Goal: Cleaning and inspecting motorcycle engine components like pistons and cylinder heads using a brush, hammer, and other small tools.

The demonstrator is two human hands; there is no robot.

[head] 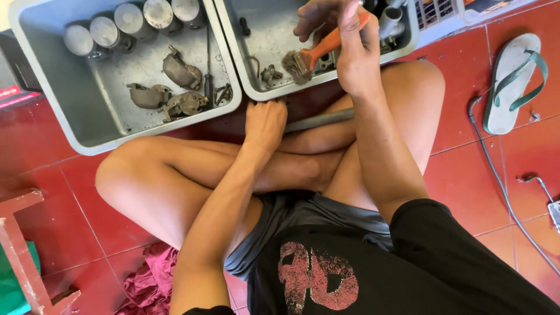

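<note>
I sit cross-legged on a red tiled floor. My right hand (344, 41) is closed around the orange handle of a paintbrush (309, 57), its dirty bristles down inside the right grey tray (248, 64). Below that tray, my left hand (265, 119) is fisted around the end of a grey metal rod (321, 119) that lies across my legs. Small metal parts (269, 74) lie in the tray near the bristles.
The left grey tray (64, 111) holds several round metal cylinders (105, 32), carburettor-like parts (178, 73) and a screwdriver (208, 64). A sandal (513, 81) and a thin hose (496, 175) lie at the right. Pink cloth (154, 280) and a wooden stool (23, 251) are at the lower left.
</note>
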